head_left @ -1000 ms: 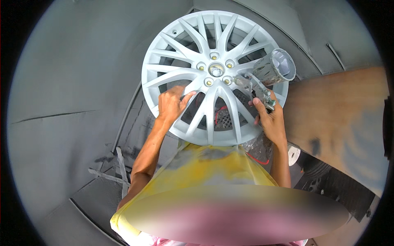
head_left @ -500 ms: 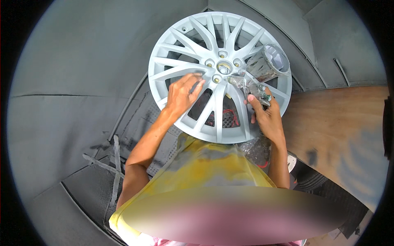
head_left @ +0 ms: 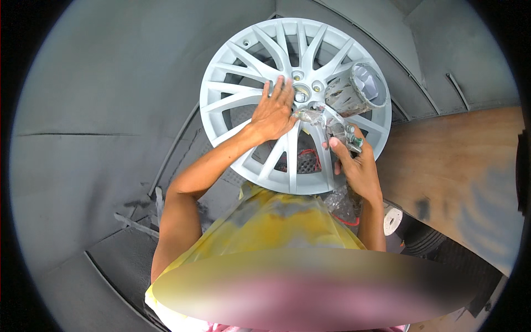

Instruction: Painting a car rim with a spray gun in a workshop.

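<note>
A white multi-spoke wheel rim (head_left: pixel 292 160) faces up in front of me. My left hand (head_left: pixel 272 113) reaches over its centre, palm down with the fingers stretched out, just left of the hub hole; whether it touches the spokes I cannot tell. In my right hand (head_left: pixel 359 166) is a spray gun (head_left: pixel 338 131), wrapped in clear plastic and held over the right side of the rim. Its nozzle points left, close to my left hand. A paint-stained cup (head_left: pixel 343 94) with a pale lining sits above the gun, tilted to the right.
Grey sheeted walls (head_left: pixel 99 88) close in at the left and back. A brown board (head_left: pixel 442 160) stands to the right. Below it are a white roll (head_left: pixel 392 220) and a black ribbed round thing (head_left: pixel 425 241). A red hose (head_left: pixel 348 222) runs under the rim. Grey crossed bars (head_left: pixel 137 224) stand at lower left.
My left hand has moved right and away from me, from the left spokes to beside the hub, its fingers straightening. The spray gun has shifted slightly left and toward me.
</note>
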Available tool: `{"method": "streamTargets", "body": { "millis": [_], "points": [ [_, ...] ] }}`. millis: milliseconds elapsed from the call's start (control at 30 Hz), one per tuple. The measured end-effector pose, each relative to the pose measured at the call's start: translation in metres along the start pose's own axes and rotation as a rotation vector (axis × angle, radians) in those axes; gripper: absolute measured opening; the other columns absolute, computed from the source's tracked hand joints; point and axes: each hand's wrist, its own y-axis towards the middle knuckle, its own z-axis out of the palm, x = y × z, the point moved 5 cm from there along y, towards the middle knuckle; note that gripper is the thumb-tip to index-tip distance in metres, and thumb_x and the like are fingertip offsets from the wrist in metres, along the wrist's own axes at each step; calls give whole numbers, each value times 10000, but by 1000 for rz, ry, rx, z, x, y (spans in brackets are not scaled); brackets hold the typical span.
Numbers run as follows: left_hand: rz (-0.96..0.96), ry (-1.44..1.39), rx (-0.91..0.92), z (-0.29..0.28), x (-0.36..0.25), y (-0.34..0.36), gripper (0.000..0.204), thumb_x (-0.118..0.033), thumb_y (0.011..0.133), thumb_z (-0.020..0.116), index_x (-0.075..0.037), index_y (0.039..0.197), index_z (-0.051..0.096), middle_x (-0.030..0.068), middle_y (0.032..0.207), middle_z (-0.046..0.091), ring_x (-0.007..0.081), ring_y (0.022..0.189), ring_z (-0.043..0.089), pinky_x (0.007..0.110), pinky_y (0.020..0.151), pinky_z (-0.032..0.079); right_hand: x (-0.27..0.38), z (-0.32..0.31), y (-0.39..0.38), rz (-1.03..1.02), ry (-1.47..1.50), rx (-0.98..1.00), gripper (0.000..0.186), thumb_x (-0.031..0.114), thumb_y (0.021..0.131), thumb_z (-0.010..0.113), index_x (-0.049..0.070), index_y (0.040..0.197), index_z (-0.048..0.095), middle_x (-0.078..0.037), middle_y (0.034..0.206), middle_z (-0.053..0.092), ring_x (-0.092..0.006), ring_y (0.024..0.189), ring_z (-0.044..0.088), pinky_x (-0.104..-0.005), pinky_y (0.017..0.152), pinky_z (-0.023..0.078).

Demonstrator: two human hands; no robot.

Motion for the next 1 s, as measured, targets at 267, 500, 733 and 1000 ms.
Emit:
{"method": "streamTargets", "body": {
  "millis": [267,500,733,1000],
  "points": [
    [37,-332,-369,-31,7,20,614,-380,998,611,21,1452,511,272,1593,357,454,1527,240,582,1236,203,-4,-25,-23,-34,26,-115,377,233,1005,675,5,1299,614,-28,859,679,-75,584,535,-247,515,452],
    [110,-398,-423,-49,10,117,617,-457,921,704,22,1300,614,230,1176,653,407,1118,623,469,981,494,-11,-34,-50,-10,63,-252,365,231,1008,670,-12,1274,612,-68,913,695,-80,592,541,-245,504,454],
    [-52,-197,-430,-35,-35,149,122,-44,805,641,-21,895,721,196,809,744,364,786,749,483,764,569,-21,-39,-82,-30,90,-348,360,231,1007,670,-11,1268,612,-74,916,696,-80,597,543,-244,493,461],
    [-81,-211,-423,-39,-38,116,249,-94,728,769,-10,926,646,230,810,731,398,777,746,506,685,585,-27,-26,-70,-37,85,-255,267,226,1022,644,14,1185,629,-49,903,686,-79,593,545,-238,485,453]
  ]
}}
